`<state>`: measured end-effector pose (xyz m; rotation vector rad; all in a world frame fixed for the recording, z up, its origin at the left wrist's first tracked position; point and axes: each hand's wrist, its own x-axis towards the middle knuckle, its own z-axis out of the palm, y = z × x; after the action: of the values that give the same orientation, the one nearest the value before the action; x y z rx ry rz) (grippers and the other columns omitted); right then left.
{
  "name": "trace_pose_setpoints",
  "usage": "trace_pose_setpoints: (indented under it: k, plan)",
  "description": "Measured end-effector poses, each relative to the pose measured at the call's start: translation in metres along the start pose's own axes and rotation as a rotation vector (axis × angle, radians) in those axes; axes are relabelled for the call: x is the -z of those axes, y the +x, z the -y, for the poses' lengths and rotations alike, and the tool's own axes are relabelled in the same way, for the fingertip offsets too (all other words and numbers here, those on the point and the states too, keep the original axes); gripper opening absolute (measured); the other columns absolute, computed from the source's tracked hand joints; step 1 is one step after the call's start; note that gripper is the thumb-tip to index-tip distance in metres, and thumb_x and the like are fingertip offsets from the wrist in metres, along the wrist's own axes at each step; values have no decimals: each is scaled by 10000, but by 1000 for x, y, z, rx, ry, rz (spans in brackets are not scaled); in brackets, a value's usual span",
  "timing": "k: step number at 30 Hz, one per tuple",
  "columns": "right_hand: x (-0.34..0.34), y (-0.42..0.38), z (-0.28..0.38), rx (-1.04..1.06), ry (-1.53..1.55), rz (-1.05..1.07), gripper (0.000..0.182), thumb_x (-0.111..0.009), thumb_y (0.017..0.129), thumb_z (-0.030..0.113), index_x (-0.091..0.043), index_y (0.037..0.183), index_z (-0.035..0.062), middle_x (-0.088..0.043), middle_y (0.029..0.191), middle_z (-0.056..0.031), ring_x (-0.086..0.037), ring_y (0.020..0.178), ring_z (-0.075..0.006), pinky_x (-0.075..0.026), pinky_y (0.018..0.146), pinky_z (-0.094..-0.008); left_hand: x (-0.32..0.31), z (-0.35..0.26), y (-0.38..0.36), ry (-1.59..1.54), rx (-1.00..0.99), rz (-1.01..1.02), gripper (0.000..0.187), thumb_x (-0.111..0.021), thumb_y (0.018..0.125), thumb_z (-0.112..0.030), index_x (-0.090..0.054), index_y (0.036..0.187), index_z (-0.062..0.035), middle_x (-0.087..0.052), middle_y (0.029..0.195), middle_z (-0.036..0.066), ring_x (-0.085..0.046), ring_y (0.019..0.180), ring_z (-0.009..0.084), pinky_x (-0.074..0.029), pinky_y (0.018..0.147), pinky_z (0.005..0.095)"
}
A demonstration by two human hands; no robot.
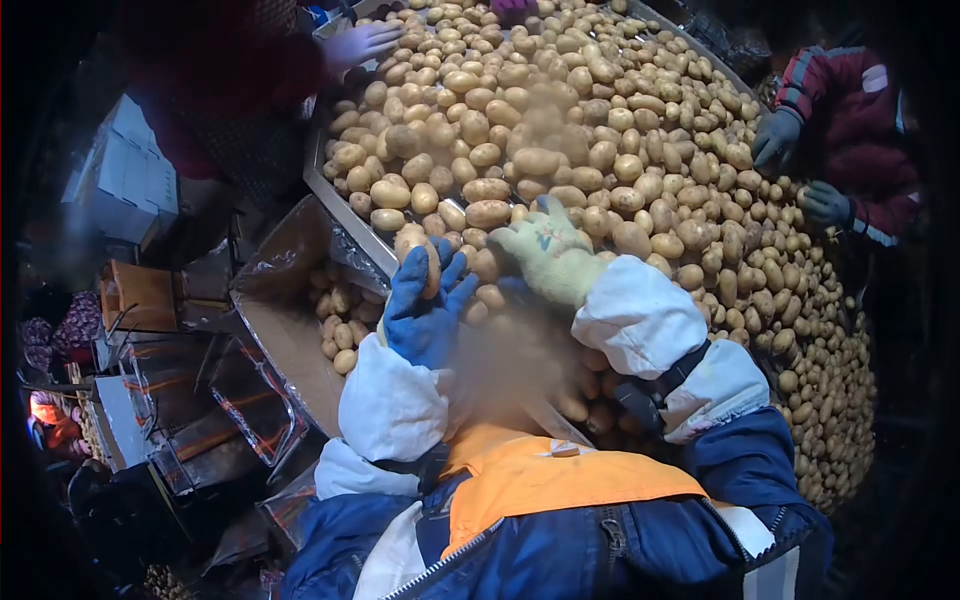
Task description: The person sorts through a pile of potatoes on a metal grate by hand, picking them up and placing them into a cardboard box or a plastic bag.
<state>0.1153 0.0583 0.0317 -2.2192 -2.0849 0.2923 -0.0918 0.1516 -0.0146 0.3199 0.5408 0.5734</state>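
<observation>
My left hand [425,308], in a blue glove, is closed around a potato [432,268] held upright between thumb and fingers. It is just above the near left edge of a big heap of potatoes [620,165]. My right hand [548,250], in a pale yellow-green glove, is palm down over the heap, close to several potatoes. Its thumb and fingers are apart, and its underside is hidden. A brown blur covers the area between my forearms.
A metal rim [345,222] borders the heap at left. Below it, a lined carton [290,310] holds several potatoes. Another person's gloved hand [362,45] is at upper left, and a co-worker's grey gloves [776,138] are at right. White boxes [130,170] are stacked at far left.
</observation>
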Motion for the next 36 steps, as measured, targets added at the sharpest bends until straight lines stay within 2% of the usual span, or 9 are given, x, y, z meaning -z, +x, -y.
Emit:
trace_pose_setpoints:
  k: [6, 8, 12, 15, 24, 26, 29, 34, 36]
  plan:
    - [42, -12, 23, -287, 520, 8, 585, -814, 786, 407, -669, 1276, 122, -699, 1137, -132, -631, 1037, -360, -444, 1000, -463, -34, 2, -10, -233, 41, -69, 644, -648, 1000, -402, -428, 1533, -114, -477, 1509, 156, -471, 1388, 357, -411, 1117, 603]
    - [49, -24, 18, -235, 426, -7, 617, -793, 808, 413, -647, 1329, 117, -701, 1165, -143, -644, 1064, -380, -449, 1016, -459, -24, 6, -3, -431, 185, 147, 684, -658, 980, -457, -428, 1531, -123, -487, 1493, 156, -483, 1370, 375, -412, 1126, 603]
    - [22, -87, -59, -250, -214, -265, 616, -725, 866, 460, -594, 1386, 156, -606, 1361, -106, -545, 1290, -357, -377, 1072, -534, -26, 10, -4, -251, 172, 22, 650, -585, 984, -593, -484, 1476, -180, -541, 1455, 122, -534, 1319, 424, -483, 1035, 645]
    - [8, -149, -74, -358, -223, -196, 543, -694, 893, 452, -622, 1361, 187, -582, 1379, -104, -458, 1370, -385, -335, 1099, -566, -24, 9, 1, -264, 177, 59, 643, -595, 983, -582, -483, 1475, -183, -525, 1470, 122, -551, 1289, 424, -486, 1035, 643]
    - [12, -221, -83, -843, -168, -137, 713, -735, 840, 507, -563, 1423, 134, -585, 1375, -206, -574, 1221, -408, -459, 1020, -527, -6, 12, 1, -287, 244, 177, 659, -637, 973, -537, -467, 1494, -171, -512, 1474, 136, -563, 1278, 411, -487, 1031, 660]
    - [17, -199, -66, -784, -281, -47, 714, -740, 847, 483, -550, 1437, 127, -575, 1375, -241, -615, 1157, -431, -505, 965, -506, -7, 12, 1, -218, 229, 245, 761, -730, 931, -451, -382, 1548, -174, -465, 1522, 155, -492, 1360, 408, -417, 1134, 625]
    - [16, -181, -58, -477, -99, -86, 586, -740, 860, 416, -607, 1334, 98, -613, 1303, -185, -642, 1014, -426, -512, 857, -497, -4, 11, 0, -196, 223, 250, 742, -744, 914, -465, -428, 1516, -167, -522, 1442, 162, -572, 1256, 404, -470, 1076, 624]
    - [60, -88, -10, -356, 88, -91, 475, -748, 866, 303, -638, 1248, 43, -628, 1287, -202, -635, 1076, -419, -518, 912, -475, -19, 4, -9, -175, 262, 226, 685, -762, 891, -469, -523, 1421, -108, -631, 1206, 140, -639, 1098, 352, -539, 969, 583]
    - [40, -60, -3, -154, -190, -26, 351, -719, 864, 280, -642, 1163, 113, -615, 1185, -159, -585, 1114, -361, -438, 915, -482, -20, 2, -9, -173, 256, 221, 673, -762, 887, -480, -547, 1388, -86, -650, 1154, 131, -648, 1084, 336, -545, 973, 556]
